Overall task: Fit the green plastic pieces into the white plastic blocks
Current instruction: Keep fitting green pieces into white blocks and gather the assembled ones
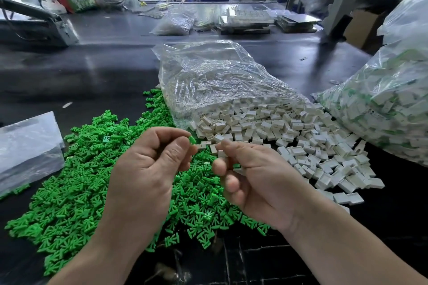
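Observation:
My left hand (148, 169) pinches a small green plastic piece (192, 140) between thumb and fingertips. My right hand (252, 180) holds a white plastic block (221, 153) in its curled fingers, a short gap from the green piece. Both hands hover above a wide heap of green pieces (76, 187) on the dark table. A pile of white blocks (289, 136) spills from an open clear bag (220, 81) just beyond the hands.
A large clear bag of assembled white-and-green blocks (389, 109) lies at the right. A flat clear bag (27, 146) lies at the left edge. More bags, trays and a cardboard box (363, 28) crowd the far side of the black table (104, 71).

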Demonstrator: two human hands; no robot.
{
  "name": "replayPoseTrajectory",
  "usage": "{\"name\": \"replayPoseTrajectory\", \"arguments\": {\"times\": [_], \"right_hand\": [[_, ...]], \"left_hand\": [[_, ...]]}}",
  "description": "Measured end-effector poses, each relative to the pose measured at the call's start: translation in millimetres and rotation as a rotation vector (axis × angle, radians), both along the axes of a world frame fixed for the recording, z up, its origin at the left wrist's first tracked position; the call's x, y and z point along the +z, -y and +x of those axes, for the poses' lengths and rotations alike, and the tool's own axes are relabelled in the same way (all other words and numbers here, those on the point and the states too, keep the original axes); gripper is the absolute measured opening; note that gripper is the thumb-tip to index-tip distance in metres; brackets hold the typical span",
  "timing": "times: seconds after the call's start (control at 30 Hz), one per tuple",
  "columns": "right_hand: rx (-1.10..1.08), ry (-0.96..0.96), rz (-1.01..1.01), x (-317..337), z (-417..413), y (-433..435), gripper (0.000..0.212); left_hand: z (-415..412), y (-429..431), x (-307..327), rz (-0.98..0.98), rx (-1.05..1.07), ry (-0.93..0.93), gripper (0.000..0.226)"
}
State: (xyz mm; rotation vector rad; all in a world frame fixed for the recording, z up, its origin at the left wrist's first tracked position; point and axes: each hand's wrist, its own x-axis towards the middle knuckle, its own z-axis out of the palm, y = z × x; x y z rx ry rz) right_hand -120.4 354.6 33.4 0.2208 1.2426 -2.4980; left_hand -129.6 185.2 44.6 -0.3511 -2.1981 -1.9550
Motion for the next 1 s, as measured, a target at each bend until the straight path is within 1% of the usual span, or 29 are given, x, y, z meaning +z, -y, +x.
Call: {"name": "replayPoseTrajectory", "arguments": {"times": [0.07, 0.2, 0.3, 0.33, 0.4, 0.43, 0.5, 0.57, 0.73, 1.0], "right_hand": [[0.038, -0.033, -0.016, 0.3, 0.8, -1.8, 0.024], [0.115, -0.096, -0.088, -0.2, 2.1, -4.3, 0.018], [0.109, -0.089, -0.138, 0.6, 1.5, -7.5, 0.027], [0.103, -0.094, -0.125, 1.4, 1.2, -8.3, 0.025], [0.089, -0.123, -0.033, 2.6, 1.1, -8.3, 0.010], [0.077, -0.138, 0.030, 2.9, 1.0, -7.5, 0.006], [0.047, -0.155, 0.134, 2.1, 0.9, -6.2, 0.012], [0.031, -0.166, 0.192, 2.4, 1.4, -5.5, 0.014], [0.021, -0.212, 0.349, 1.3, 2.5, -5.1, 0.016], [0.003, -0.327, 0.404, -0.9, 3.5, -4.5, 0.015]], "left_hand": [[-0.4, -1.4, -1.9, 0.064, -0.068, 0.061, 0.015], [0.5, -4.8, -7.3, 0.050, -0.118, 0.083, 0.013], [-0.8, -5.1, -10.3, 0.056, -0.137, 0.097, 0.014], [-1.4, -4.7, -11.4, 0.064, -0.141, 0.105, 0.015], [-2.3, -4.4, -12.4, 0.088, -0.148, 0.117, 0.016], [-2.3, -4.3, -12.5, 0.096, -0.152, 0.120, 0.016], [-1.8, -4.5, -12.7, 0.094, -0.160, 0.116, 0.015], [-1.4, -4.5, -13.0, 0.082, -0.167, 0.107, 0.013], [0.3, -3.7, -12.4, 0.039, -0.154, 0.084, 0.011], [2.6, -5.5, -11.0, -0.030, -0.130, 0.022, 0.012]]}}
